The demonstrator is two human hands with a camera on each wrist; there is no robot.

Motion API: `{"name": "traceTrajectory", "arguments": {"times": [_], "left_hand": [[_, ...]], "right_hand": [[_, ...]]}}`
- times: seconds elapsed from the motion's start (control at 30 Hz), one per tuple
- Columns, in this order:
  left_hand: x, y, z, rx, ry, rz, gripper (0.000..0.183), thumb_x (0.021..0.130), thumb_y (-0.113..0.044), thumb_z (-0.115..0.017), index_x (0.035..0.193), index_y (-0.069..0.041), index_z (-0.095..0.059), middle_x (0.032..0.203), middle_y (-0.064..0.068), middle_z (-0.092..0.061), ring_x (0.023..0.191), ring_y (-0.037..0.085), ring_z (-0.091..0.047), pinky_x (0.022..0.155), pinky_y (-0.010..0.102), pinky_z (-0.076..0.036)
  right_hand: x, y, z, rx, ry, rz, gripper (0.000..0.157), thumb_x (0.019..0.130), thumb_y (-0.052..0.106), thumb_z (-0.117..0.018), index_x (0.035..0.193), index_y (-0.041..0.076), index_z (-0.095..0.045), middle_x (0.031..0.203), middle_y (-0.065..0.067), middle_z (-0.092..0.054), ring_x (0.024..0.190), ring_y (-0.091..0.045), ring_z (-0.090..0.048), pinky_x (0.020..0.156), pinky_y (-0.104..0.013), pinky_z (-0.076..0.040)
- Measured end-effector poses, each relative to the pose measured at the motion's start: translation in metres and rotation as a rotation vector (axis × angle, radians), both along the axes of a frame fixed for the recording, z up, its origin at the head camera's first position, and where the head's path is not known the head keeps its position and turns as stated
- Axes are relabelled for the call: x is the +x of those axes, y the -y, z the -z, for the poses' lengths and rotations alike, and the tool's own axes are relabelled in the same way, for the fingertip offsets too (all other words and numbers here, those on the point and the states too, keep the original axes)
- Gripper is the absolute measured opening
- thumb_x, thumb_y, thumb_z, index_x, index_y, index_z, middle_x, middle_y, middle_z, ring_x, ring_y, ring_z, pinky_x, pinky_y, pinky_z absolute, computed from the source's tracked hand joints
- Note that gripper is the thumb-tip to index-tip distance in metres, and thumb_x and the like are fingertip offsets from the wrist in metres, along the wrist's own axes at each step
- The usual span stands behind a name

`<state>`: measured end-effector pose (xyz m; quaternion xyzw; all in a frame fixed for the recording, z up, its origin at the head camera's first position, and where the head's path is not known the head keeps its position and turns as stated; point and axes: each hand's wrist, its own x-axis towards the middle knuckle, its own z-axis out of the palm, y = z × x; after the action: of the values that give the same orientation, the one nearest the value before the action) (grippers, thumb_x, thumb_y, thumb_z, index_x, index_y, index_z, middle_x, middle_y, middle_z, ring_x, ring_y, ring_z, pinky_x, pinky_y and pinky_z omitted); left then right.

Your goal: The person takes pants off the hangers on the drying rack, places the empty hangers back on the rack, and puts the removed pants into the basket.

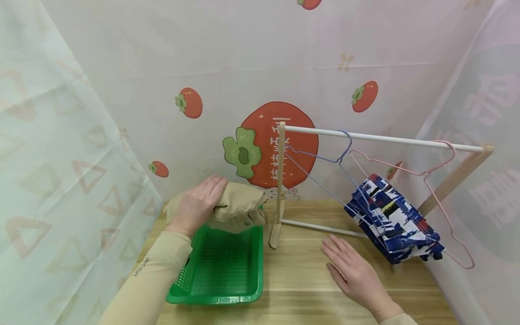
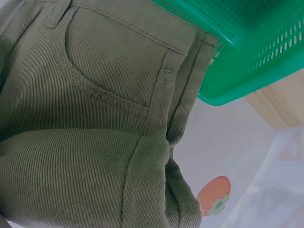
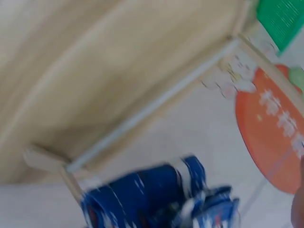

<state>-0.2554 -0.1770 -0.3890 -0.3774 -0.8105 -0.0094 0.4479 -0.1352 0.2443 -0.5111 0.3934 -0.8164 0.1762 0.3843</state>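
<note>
1. Grips the khaki trousers in the left hand over the far end of the green basket, with fingers bent over the cloth and thumb out of sight; likely gathered so as to stay in one bundle.
2. Holds nothing in the right hand, poised above the table with fingers straight and close together, thumb apart; presumably free because one hand suffices for the cloth.
3. Hung on the drying rack: a blue hanger and a pink hanger, beside patterned shorts; overlapping too much to tell which supports them.
4. From the left wrist, shows a curved pocket and belt loop, not discernible from the head.
5. From the right wrist, though blurred, shows the lower bar end to end, part-hidden from the head.
</note>
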Motion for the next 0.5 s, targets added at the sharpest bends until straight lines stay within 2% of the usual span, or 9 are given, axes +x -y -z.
{"name": "traceTrajectory", "arguments": {"times": [0.13, 0.27, 0.33, 0.43, 0.5], "left_hand": [[-0.007, 0.003, 0.002, -0.001, 0.014, -0.019, 0.032, 0.092, 0.014, -0.050, 0.117, 0.007, -0.069, 0.110, 0.022, -0.072, 0.102, 0.036, -0.072, 0.087, 0.044, -0.060], [-0.014, 0.006, 0.005, -0.017, 0.030, -0.046, 0.034, 0.089, 0.015, -0.052, 0.117, 0.007, -0.068, 0.111, 0.022, -0.072, 0.103, 0.037, -0.071, 0.086, 0.045, -0.060], [-0.017, 0.007, 0.006, -0.024, 0.028, -0.056, 0.034, 0.087, 0.016, -0.055, 0.117, 0.007, -0.068, 0.110, 0.023, -0.072, 0.102, 0.038, -0.071, 0.085, 0.046, -0.061], [-0.022, 0.009, 0.009, -0.024, 0.028, -0.065, 0.036, 0.084, 0.018, -0.059, 0.118, 0.008, -0.067, 0.110, 0.024, -0.071, 0.102, 0.040, -0.071, 0.085, 0.048, -0.061], [-0.025, 0.010, 0.011, -0.025, 0.031, -0.072, 0.036, 0.084, 0.018, -0.060, 0.117, 0.008, -0.067, 0.110, 0.025, -0.071, 0.103, 0.041, -0.071, 0.086, 0.049, -0.060]], "right_hand": [[0.002, 0.001, 0.030, 0.109, 0.173, 0.042, 0.054, 0.109, 0.041, -0.046, 0.146, 0.004, -0.055, 0.144, -0.017, -0.059, 0.151, -0.026, -0.033, 0.127, -0.036, -0.017], [0.007, 0.005, 0.057, 0.234, 0.277, 0.066, 0.073, 0.093, 0.046, -0.069, 0.154, 0.013, -0.047, 0.156, -0.013, -0.048, 0.156, -0.030, -0.019, 0.128, -0.037, -0.001], [0.011, 0.007, 0.069, 0.314, 0.322, 0.064, 0.083, 0.085, 0.048, -0.075, 0.156, 0.017, -0.044, 0.160, -0.012, -0.041, 0.158, -0.029, -0.008, 0.127, -0.039, 0.006], [0.016, 0.011, 0.084, 0.427, 0.397, 0.031, 0.086, 0.086, 0.057, -0.072, 0.158, 0.023, -0.041, 0.164, -0.012, -0.035, 0.157, -0.029, 0.004, 0.123, -0.038, 0.018], [0.019, 0.012, 0.092, 0.473, 0.468, -0.002, 0.083, 0.089, 0.062, -0.066, 0.159, 0.026, -0.038, 0.165, -0.013, -0.033, 0.157, -0.032, 0.002, 0.117, -0.035, 0.026]]}}
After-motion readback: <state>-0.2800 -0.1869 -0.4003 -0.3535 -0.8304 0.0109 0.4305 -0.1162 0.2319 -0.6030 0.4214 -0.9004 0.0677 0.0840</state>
